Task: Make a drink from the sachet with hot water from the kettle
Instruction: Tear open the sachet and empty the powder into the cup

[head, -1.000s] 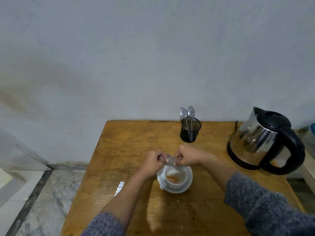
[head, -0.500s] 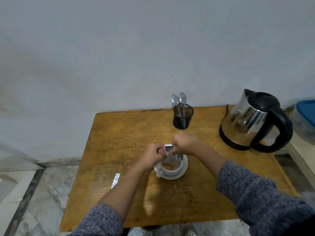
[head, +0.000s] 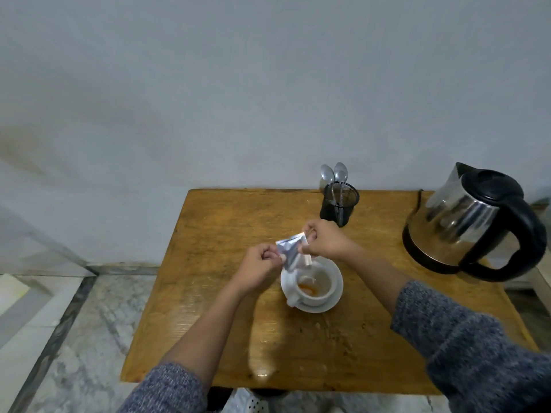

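Both hands hold a silver sachet just above the far left rim of a white cup. My left hand pinches its left edge and my right hand pinches its top right corner. The sachet is tilted, its lower end pointing down toward the cup. Orange powder lies on the cup's bottom. The cup stands on a white saucer, its handle at the near left. A steel kettle with a black handle and lid stands at the table's right.
The wooden table stands against a grey wall. A black mesh holder with two spoons is at the back, behind my right hand. Marble floor lies to the left. The kettle's cord runs off the back edge.
The sachet has been lifted and tilted up over the cup, showing its silver face. The small foil strip at the table's left edge is no longer seen. The camera has shifted.
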Demonstrator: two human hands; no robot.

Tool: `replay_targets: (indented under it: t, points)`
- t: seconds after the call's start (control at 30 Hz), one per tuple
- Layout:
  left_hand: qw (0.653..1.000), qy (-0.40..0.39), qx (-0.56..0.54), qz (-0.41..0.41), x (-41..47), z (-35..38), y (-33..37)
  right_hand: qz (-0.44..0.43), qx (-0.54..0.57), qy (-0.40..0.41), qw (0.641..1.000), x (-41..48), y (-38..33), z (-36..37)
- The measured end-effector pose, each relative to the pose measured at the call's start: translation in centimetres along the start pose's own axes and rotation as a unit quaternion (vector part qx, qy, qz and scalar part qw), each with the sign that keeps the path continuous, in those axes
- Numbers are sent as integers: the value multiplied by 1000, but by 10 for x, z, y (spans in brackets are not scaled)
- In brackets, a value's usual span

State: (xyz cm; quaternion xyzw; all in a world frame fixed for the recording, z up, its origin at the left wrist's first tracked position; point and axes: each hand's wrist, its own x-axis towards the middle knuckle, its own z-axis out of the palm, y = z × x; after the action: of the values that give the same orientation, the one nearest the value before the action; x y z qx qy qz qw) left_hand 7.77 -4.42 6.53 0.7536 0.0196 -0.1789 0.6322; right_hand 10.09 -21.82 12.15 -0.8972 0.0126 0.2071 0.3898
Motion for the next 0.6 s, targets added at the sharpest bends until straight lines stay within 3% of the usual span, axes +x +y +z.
replay_targets:
  t: [0.17,0.33,0.6]
  points:
    - [992,103,-66,-40,-19,-44,-15,-11,59,45,997,17,-33,57]
    - [980,174,-20,-92,-51,-77,-63,-20,-51,-34,998,33,-41,129]
    - [969,195,94,-120,-84,-73,-109,-96,-166,-137,972,33,-20,182]
